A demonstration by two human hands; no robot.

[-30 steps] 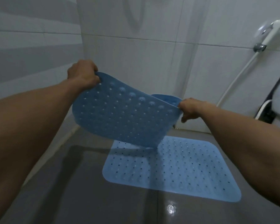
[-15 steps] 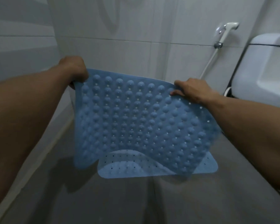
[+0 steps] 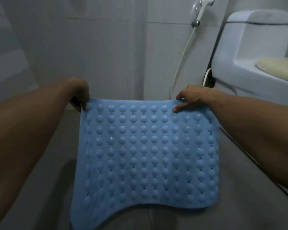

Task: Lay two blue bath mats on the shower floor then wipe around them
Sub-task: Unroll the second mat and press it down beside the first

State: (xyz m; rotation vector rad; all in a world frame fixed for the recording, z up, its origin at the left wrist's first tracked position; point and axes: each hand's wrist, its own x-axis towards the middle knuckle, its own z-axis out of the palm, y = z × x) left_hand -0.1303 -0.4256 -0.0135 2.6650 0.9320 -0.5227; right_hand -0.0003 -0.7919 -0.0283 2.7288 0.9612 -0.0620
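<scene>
A blue bath mat [image 3: 148, 155] hangs in front of me with its suction-cup side facing me. My left hand [image 3: 80, 95] pinches its top left corner. My right hand [image 3: 191, 98] pinches the top edge near the right corner. The mat droops down over the grey shower floor [image 3: 53, 171], and its lower edge curves. It hides the other blue mat that lay on the floor.
A white toilet [image 3: 249, 60] stands at the right, with a cream cover [image 3: 279, 65] on its seat. A hand sprayer [image 3: 203, 5] with a white hose [image 3: 181, 58] hangs on the tiled back wall [image 3: 106, 47]. Another tiled wall runs along the left.
The held mat has unfolded and dropped lower, hanging flat with the cups toward me. It has come to cover the mat on the floor. My view has swung right toward the toilet.
</scene>
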